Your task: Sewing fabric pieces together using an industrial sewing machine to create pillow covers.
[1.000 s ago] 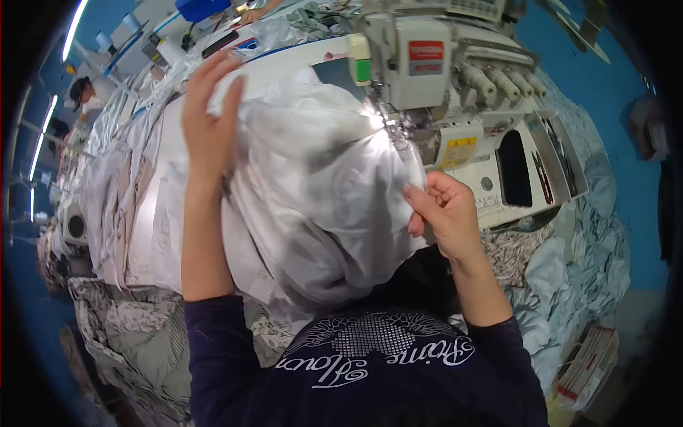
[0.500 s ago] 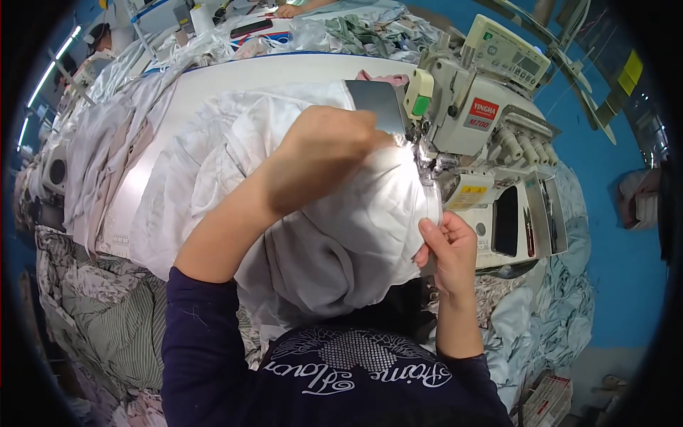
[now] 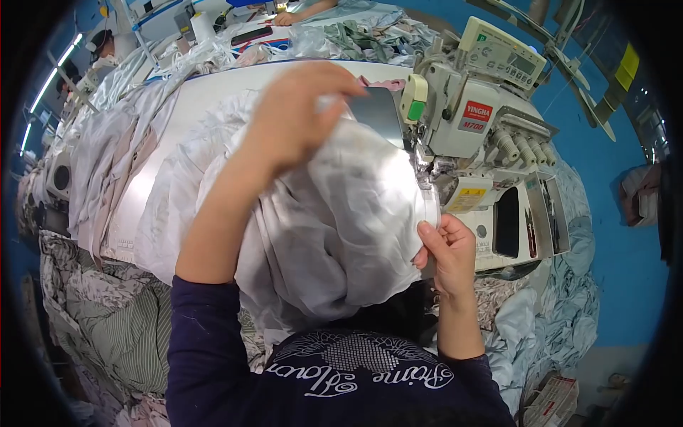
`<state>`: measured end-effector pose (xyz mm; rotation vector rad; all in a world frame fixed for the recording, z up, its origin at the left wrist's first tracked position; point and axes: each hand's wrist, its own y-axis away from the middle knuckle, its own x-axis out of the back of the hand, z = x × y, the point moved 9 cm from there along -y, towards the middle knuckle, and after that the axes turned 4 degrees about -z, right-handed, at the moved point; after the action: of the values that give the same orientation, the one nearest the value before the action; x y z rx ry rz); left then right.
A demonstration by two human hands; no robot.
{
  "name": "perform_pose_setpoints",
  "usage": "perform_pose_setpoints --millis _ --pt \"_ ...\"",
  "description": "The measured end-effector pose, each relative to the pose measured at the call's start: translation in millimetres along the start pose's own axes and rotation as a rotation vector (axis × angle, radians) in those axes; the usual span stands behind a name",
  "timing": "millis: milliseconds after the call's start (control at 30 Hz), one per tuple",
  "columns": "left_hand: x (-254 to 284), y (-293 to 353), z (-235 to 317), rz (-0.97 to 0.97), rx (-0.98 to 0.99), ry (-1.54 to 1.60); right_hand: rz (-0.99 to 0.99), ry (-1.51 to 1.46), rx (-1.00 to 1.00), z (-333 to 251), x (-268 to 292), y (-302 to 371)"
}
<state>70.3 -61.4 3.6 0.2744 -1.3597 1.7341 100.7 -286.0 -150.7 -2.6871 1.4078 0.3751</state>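
A white cloth garment lies bunched across the table and over my lap, its right edge running up to the sewing machine. My right hand pinches that edge between thumb and fingers, just below the machine's needle area. Raised over the cloth, my left hand is slightly blurred. Its thumb stands apart from the fingers, and nothing shows between them. A bright light falls on the cloth beside the needle area, where the fine parts are hard to make out.
Grey and pinkish cloth hangs over the table's left side. Striped fabric is heaped below it. A dark phone lies right of the machine, beside a narrow tray. Across the table are more cloth and another person's hand.
My left hand has moved up and left, away from the needle area, its fingers coming apart. My right hand keeps its pinch on the garment's edge in nearly the same place.
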Motion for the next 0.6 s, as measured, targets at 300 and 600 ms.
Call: perform_pose_setpoints --millis 300,600 --pt "-79 20 20 -0.388 -0.11 0.157 0.015 0.036 0.003 -2 -3 1" --pt "-83 11 23 -0.494 0.04 0.013 0.025 0.043 -0.009 -3 -3 1"
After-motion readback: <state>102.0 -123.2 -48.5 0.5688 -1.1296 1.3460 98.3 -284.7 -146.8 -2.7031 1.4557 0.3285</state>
